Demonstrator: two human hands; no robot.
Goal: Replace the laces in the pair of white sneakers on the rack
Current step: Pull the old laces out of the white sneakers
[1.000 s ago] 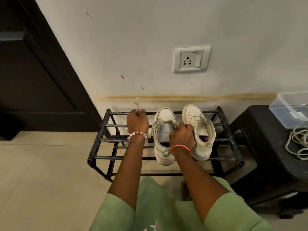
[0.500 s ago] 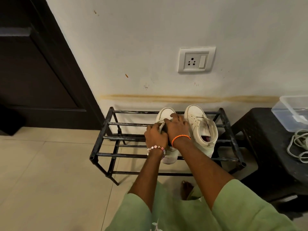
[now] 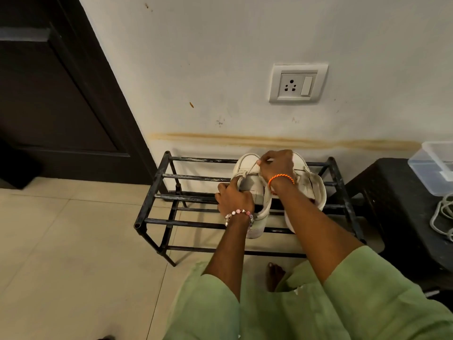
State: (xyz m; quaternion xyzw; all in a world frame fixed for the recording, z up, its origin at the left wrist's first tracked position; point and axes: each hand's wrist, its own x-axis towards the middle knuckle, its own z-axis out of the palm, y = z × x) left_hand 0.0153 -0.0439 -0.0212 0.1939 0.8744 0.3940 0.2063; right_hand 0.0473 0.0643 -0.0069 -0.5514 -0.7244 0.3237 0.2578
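White left sneaker (image 3: 248,179) (scuffed) sits half-unlaced, lace (image 3: 252,171) pulled loose.

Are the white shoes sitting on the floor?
No, both white sneakers sit on the top bars of the black rack, above the tiled floor.

— What do you have on the rack (image 3: 157,196)?

— I see two white sneakers side by side on its top bars, toes toward the wall. The left sneaker (image 3: 255,192) is scuffed at the heel, its tongue showing — a pale lace (image 3: 250,171) runs taut up across the toe end. The right sneaker (image 3: 312,187) sits just beside it, mostly hidden by an arm.
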